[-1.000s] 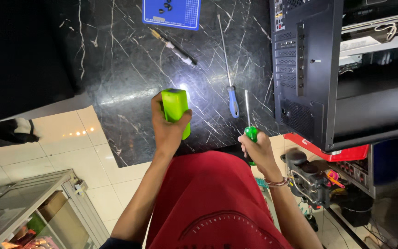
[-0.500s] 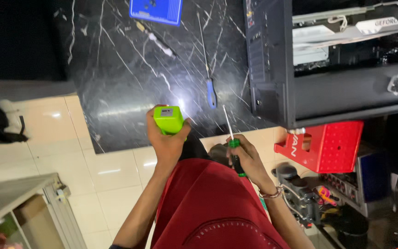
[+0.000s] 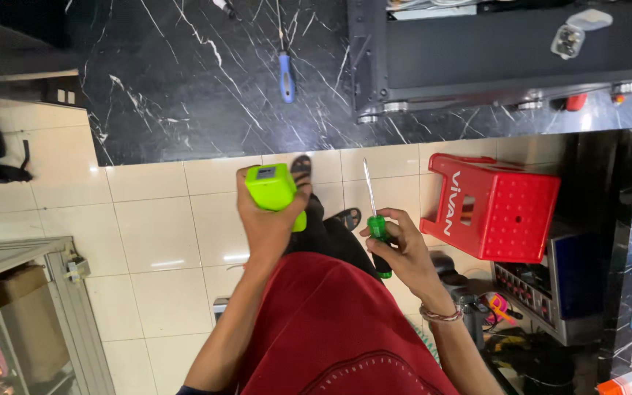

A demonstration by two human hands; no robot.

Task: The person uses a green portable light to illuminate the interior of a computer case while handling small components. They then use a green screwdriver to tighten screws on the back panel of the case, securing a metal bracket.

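Below the worktop's [image 3: 184, 110] near edge, over the tiled floor, your left hand [image 3: 268, 219] clenches a lime-green box [image 3: 272, 189]. Your right hand's [image 3: 404, 252] fingers wrap a green-handled screwdriver [image 3: 376, 219], tip toward the worktop; a blue-handled screwdriver [image 3: 285, 73] lies there.

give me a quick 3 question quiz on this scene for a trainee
1. True or false: the left hand holds a green box.
2. What does the right hand hold? A) a green-handled screwdriver B) a hammer C) a red stool
3. Fill in: the blue-handled screwdriver lies on the black marble ____ .

Key
1. True.
2. A: its fingers wrap the green-handled screwdriver, shaft pointing away from the body.
3. Table: it rests on the table, left of the computer case; the red stool stands on the floor.
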